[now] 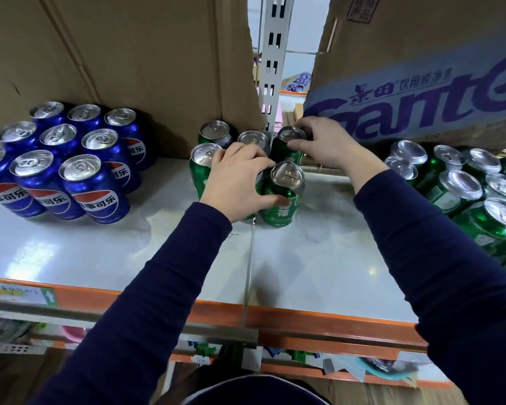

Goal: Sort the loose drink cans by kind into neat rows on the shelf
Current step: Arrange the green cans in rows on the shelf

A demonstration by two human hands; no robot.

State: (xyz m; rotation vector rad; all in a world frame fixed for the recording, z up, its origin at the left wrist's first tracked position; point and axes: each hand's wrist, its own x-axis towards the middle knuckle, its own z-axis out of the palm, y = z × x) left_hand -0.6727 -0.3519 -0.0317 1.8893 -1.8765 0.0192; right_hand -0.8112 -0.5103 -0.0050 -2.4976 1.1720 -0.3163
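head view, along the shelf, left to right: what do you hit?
blue cola cans → left hand → right hand, gripping the top of a green can → loose green cans heaped at the right edge

Looked down on a pale grey glossy shelf board (100, 252), split by a thin seam down the middle and dotted with soft glare from overhead light. Edged in front by an orange metal beam (304, 317), with a white paper label bearing a green arrow (21, 292) stuck at its left end. Backed by a white slotted steel upright (270, 68), flanked on the left by a large plain brown cardboard box (129, 54) and on the right by a brown cardboard carton printed with purple lettering (421, 92). Below, glimpsed a cluttered lower shelf (362, 366) and brown wood-grain floor (12, 381).
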